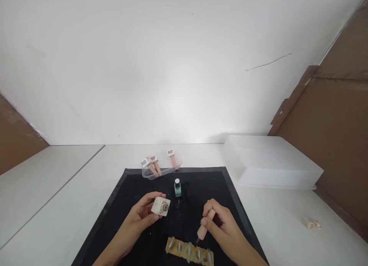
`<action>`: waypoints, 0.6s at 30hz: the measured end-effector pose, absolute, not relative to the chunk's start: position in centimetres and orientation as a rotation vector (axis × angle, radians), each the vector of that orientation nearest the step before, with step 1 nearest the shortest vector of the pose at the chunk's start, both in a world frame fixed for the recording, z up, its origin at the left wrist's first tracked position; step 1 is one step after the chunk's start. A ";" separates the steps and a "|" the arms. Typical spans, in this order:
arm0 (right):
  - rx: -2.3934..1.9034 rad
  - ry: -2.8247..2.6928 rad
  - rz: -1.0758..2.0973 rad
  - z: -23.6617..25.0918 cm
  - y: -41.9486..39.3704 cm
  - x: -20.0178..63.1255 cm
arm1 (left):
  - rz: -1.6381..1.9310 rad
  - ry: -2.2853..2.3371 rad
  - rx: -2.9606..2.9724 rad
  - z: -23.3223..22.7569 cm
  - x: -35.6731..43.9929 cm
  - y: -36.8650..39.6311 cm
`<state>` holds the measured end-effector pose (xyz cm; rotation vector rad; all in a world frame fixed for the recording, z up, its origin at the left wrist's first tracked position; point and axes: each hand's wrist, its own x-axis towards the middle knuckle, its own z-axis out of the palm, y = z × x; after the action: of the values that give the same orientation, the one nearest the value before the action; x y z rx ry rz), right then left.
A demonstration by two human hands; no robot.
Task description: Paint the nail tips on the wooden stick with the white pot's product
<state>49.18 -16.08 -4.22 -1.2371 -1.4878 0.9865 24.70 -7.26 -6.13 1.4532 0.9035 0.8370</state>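
Note:
My left hand (145, 212) is closed around a square whitish nail polish bottle (160, 206), tilted so its uncapped neck faces right and toward me. In my right hand (220, 222) is a nail polish brush (203, 230), held by its long pale pink cap. Its dark bristle tip points down, close to a yellowish strip (174, 251) that carries several false nails (189, 250). Whether the tip touches a nail, I cannot tell. Beyond my hands, a teal nail polish bottle (178, 189) with a black-and-white cap stands on the black mat (129, 187).
A clear shallow tray (148, 177) with several pink-and-white nail polish bottles (172, 158) lies at the mat's far edge. To the right sit a translucent white plastic box (276, 162) and small beige rings (312, 223). Brown cardboard (339, 143) walls the right side.

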 end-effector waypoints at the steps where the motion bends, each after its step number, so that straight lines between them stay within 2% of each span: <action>1: -1.224 -1.471 1.005 -4.2 -16.1 49.2 | 0.845 0.879 1.418 -6.1 24.7 -7.4; 8: -1.114 -1.397 1.206 -3.3 -16.5 48.9 | 0.888 0.806 1.227 -5.4 24.8 -7.6; 18: -1.107 -1.448 0.962 -4.5 -16.6 48.1 | 0.905 0.860 1.158 -5.8 24.9 -7.8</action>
<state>48.06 -16.64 -4.47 -1.1071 -1.4483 0.9615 24.93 -7.81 -5.81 1.1579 0.8598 0.9050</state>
